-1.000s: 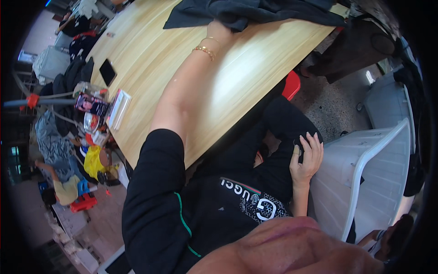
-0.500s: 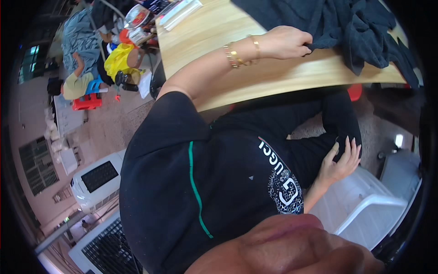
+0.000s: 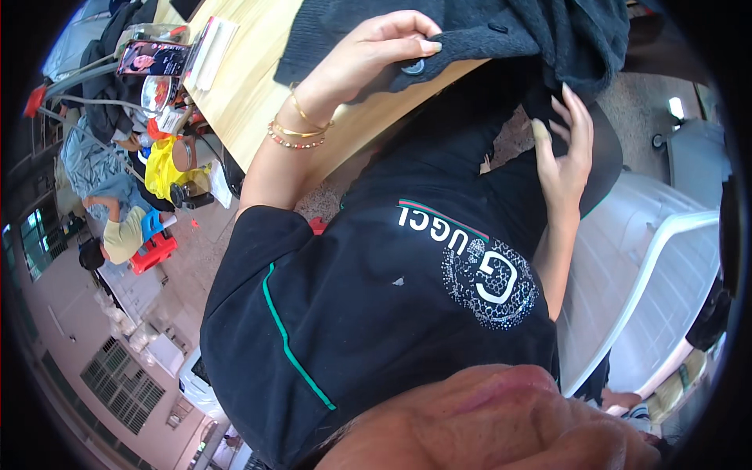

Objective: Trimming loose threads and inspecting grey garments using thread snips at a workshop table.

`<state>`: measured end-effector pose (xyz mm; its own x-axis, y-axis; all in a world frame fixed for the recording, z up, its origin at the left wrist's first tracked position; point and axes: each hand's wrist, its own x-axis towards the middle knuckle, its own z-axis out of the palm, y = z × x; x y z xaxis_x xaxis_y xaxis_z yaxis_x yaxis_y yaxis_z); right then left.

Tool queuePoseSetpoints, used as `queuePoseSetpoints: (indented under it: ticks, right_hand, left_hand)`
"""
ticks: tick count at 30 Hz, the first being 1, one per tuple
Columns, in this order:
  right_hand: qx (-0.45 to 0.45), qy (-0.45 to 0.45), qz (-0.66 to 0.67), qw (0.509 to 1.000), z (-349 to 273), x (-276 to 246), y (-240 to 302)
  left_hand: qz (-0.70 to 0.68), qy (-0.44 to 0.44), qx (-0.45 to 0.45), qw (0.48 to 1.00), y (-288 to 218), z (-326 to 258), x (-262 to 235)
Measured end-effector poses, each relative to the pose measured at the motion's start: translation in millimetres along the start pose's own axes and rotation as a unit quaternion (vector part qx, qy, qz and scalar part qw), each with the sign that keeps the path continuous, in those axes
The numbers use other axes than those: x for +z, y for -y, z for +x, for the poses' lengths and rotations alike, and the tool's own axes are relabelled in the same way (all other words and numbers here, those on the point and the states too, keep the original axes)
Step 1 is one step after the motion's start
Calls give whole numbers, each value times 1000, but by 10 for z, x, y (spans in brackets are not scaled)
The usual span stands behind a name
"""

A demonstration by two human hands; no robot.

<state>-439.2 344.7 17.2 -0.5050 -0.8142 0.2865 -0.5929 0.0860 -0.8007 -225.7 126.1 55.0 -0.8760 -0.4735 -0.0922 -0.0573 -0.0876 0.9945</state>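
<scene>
Head view: I am seeing a dark knit garment [image 3: 521,43] draping off the table [image 3: 254,86], the left hand [image 3: 360,63] pinching its edge; the right hand [image 3: 565,160], fingers parted, is nearing a hanging fold.

"Where does the head view look from?"

"The wearer's head, through a wide fisheye facing steeply down."

"What's nearest?"

"The wearer's lower face [image 3: 486,427] at the bottom edge, then the black T-shirt [image 3: 368,305]. The left grip [image 3: 372,51] and right grip [image 3: 568,149] sit higher, toward the wood-topped counter [image 3: 251,86]."

"And sideways?"

"Leftward, across the room to a tilted grille [image 3: 124,384]; rightward, a nearby white plastic bin [image 3: 599,266]."
</scene>
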Motion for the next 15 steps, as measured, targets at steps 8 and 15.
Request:
queuePoseSetpoints:
  ticks: [8, 15]
  right_hand:
    - [-66, -7, -242, 968, 540, 52, -140]
    - [-3, 6, 0, 1000, 1100, -340, -767]
  left_hand:
    - [162, 1, -68, 984, 206, -229, -61]
    - [130, -11, -94, 987, 386, -296, -118]
